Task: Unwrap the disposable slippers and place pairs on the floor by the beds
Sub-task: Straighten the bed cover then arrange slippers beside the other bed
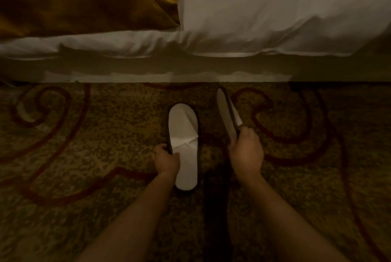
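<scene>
A white disposable slipper (183,126) with a dark sole edge lies flat over the patterned carpet, toe toward the bed. My left hand (166,159) grips its left edge near the middle. A second white slipper (226,111) is tilted on its side, dark sole facing right, with my right hand (246,151) closed on its heel end. Both slippers sit just in front of the bed side (190,67). No wrapper is visible.
The bed's white duvet (275,8) hangs over the edge at the top, with a golden-brown bed runner (74,6) at upper left. Carpet (84,156) with dark red swirls stretches to both sides of the slippers.
</scene>
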`<state>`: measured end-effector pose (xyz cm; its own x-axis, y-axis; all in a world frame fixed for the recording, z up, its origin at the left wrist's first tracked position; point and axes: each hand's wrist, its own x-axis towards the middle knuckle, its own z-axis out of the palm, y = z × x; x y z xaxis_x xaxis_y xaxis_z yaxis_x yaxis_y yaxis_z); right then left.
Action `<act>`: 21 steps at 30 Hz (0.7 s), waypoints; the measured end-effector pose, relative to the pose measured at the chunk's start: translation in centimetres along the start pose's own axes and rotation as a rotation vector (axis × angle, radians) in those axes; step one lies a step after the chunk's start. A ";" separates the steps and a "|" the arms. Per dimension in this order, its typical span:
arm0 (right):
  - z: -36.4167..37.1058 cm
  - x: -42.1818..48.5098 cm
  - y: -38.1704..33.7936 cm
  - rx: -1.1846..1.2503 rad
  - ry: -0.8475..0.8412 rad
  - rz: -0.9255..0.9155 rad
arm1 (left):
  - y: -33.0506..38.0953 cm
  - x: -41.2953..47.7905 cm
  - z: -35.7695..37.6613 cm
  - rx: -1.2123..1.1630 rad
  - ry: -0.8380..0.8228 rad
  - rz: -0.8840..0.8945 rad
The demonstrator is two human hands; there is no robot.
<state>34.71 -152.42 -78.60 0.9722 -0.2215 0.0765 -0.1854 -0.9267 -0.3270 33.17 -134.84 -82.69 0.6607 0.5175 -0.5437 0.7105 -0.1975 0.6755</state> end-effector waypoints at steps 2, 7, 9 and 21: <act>0.6 -0.3 -0.7 -0.221 -0.117 -0.110 | -0.3 -0.1 0.0 0.013 -0.015 0.002; 3.9 -2.9 -2.5 -0.311 -0.327 -0.155 | -0.7 -0.2 0.3 0.042 -0.071 -0.011; 5.0 -3.2 -2.4 -0.277 -0.368 -0.137 | -0.9 0.2 0.2 0.033 -0.104 -0.029; 6.0 -3.4 -6.8 0.107 -0.728 -0.135 | -1.5 1.6 -4.0 -0.468 -0.301 -0.219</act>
<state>33.55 -143.54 -82.33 0.8413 0.1837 -0.5085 -0.0787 -0.8889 -0.4513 32.24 -130.44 -82.56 0.5991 0.2323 -0.7663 0.7008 0.3108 0.6421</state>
